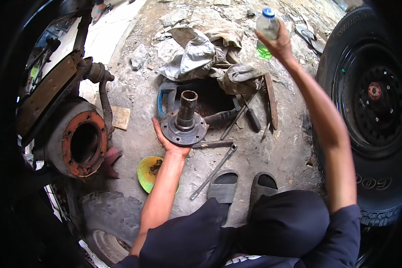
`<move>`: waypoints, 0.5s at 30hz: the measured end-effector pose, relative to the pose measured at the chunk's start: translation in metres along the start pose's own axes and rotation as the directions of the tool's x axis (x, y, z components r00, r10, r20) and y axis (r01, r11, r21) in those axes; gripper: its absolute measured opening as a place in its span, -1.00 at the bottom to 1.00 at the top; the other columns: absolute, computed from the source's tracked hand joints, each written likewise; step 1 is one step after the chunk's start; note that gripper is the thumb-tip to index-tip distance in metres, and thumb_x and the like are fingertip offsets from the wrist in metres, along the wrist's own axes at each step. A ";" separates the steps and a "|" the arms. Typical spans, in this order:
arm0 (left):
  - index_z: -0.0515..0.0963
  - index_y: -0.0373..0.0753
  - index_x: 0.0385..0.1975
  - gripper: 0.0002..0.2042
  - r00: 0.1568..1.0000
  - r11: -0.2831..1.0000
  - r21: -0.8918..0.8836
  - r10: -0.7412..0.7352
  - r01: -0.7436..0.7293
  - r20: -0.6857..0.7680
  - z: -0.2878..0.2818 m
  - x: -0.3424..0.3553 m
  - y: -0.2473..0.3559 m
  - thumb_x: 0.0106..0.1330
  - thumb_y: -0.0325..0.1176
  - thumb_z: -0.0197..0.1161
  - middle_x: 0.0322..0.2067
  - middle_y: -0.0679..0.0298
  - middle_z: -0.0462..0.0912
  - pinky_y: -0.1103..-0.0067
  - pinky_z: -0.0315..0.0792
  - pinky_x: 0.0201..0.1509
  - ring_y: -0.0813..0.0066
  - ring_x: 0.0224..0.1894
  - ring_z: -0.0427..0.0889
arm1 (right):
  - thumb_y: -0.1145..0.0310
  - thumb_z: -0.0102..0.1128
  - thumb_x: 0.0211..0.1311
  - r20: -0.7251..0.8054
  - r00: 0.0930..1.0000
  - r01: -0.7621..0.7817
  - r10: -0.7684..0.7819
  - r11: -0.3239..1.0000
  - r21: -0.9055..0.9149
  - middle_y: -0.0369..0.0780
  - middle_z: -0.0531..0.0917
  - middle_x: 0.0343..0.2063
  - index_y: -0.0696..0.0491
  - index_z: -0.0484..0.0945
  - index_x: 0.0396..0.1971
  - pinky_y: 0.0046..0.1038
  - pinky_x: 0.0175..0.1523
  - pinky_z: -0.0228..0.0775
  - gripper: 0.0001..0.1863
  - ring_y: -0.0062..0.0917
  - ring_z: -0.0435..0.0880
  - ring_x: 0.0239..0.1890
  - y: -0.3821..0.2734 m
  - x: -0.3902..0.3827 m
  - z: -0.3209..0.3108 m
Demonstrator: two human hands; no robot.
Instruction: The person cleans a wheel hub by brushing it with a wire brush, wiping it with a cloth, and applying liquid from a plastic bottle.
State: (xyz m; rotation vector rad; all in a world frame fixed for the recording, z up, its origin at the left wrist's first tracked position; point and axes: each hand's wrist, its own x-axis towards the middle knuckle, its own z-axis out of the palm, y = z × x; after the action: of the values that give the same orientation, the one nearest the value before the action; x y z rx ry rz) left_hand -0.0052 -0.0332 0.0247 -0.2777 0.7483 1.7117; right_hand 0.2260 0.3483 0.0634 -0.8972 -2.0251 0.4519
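Note:
My left hand (172, 147) bears a greasy metal wheel spindle (186, 109) from below. Its tube points up, and the round flange with bolt holes lies across my palm; most of those fingers are hidden under it. Up at the far right, my right hand (279, 43) is wrapped round a clear plastic bottle (266, 31) with a blue cap and some green liquid at the bottom. Below the spindle, a yellow-green bowl (144, 176) with dark grease sits partly behind my left forearm.
An axle housing with an orange-red flange (68, 149) stands at left. A large tyre (328, 89) is at right. A blue-edged container (161, 100), crumpled cloths (196, 53), a screwdriver (253, 119) and a wrench bar (214, 171) lie on the rough floor before my sandals (223, 187).

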 end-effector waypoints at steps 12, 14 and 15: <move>0.46 -0.13 0.20 -0.21 0.964 0.994 -0.066 -0.072 0.092 0.258 0.018 0.046 -0.011 0.08 0.36 0.06 0.12 0.01 0.57 -0.29 0.33 0.20 -0.04 0.13 0.57 | 0.22 0.47 0.09 0.912 0.409 -0.192 0.040 0.980 0.043 0.09 0.66 -0.11 0.23 0.23 0.17 -0.16 0.03 0.67 -0.24 -0.13 0.74 -0.10 -0.205 -0.059 -0.084; 0.48 -0.12 0.18 -0.25 0.982 0.997 -0.079 0.013 0.002 0.188 0.017 0.049 -0.013 0.10 0.30 0.09 0.11 0.06 0.59 -0.18 0.37 0.22 0.02 0.13 0.58 | 0.27 0.48 0.06 0.939 0.339 -0.201 0.057 0.980 0.013 0.13 0.68 -0.21 0.25 0.27 0.05 -0.19 0.01 0.66 -0.32 -0.09 0.75 -0.17 -0.228 -0.067 -0.077; 0.49 -0.12 0.17 -0.28 0.987 0.996 -0.087 0.046 -0.033 0.156 0.016 0.053 -0.017 0.10 0.27 0.11 0.10 0.09 0.60 -0.12 0.39 0.23 0.05 0.13 0.58 | 0.28 0.50 0.00 0.930 0.349 -0.232 0.113 0.972 -0.031 0.18 0.67 -0.29 0.24 0.29 -0.05 -0.16 -0.05 0.62 -0.36 0.00 0.74 -0.20 -0.226 -0.078 -0.069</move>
State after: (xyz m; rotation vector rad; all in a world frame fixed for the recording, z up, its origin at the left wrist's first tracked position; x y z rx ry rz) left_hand -0.0012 0.0204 0.0022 -0.1837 0.5697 1.7825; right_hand 0.2151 0.1369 0.1946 -0.8609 -2.8847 1.4736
